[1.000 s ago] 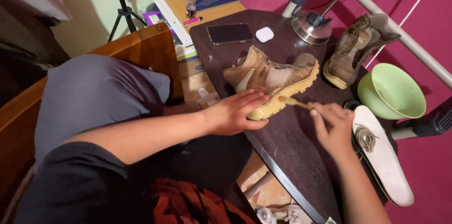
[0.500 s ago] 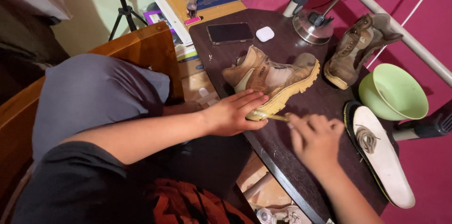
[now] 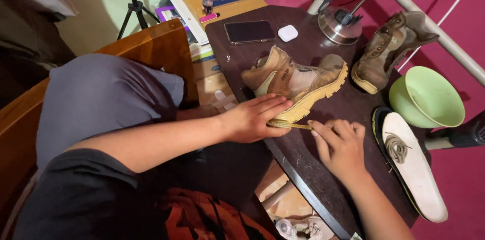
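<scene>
On the dark wooden table a tan boot lies on its side, sole edge turned toward the person. The left hand rests flat over the heel end of the sole, fingers spread and pressing it down rather than closed around it. The right hand lies just beside the sole, its fingertips pinched on the end of a thin tan stick-like tool whose other end touches the sole near the left fingers; what the tool is cannot be told. So the left grip is open and pressing, the right grip clamped on the tool. The boot looks fairly heavy and stiff at the thick rubber sole, softer and floppy at the ankle upper, so it would likely hold steadiest when taken by the sole or heel instead of the collar. A second boot stands near the far table edge, well apart, with a phone and a small white case beyond. A green bowl and a loose insole with a coiled lace sit to the right.
</scene>
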